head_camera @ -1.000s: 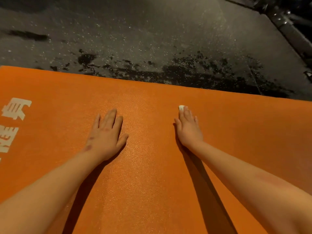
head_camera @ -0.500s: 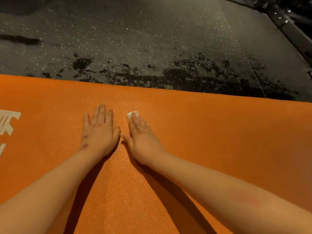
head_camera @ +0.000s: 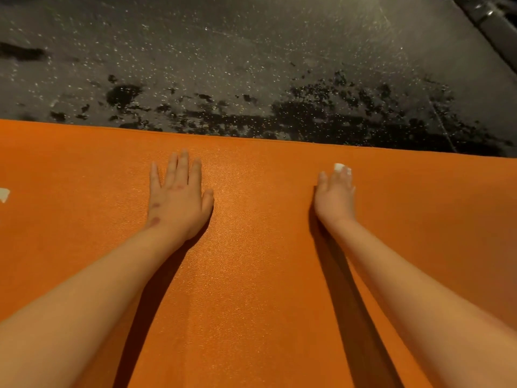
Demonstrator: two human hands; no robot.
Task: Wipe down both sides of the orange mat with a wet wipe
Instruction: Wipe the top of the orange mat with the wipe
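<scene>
Orange mat (head_camera: 260, 275) lies flat on the dark speckled floor (head_camera: 251, 51) | white print (head_camera: 4, 194) at its left edge | our left hand (head_camera: 179, 200) rests palm-down on it, fingers straight, slightly spread | our right hand (head_camera: 335, 197), well apart, presses the wet wipe (head_camera: 340, 167) under straight, close-set fingers

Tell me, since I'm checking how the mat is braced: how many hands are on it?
2. The left hand lies flat on the orange mat, left of centre; the right hand presses the wet wipe down near the far edge.
</scene>
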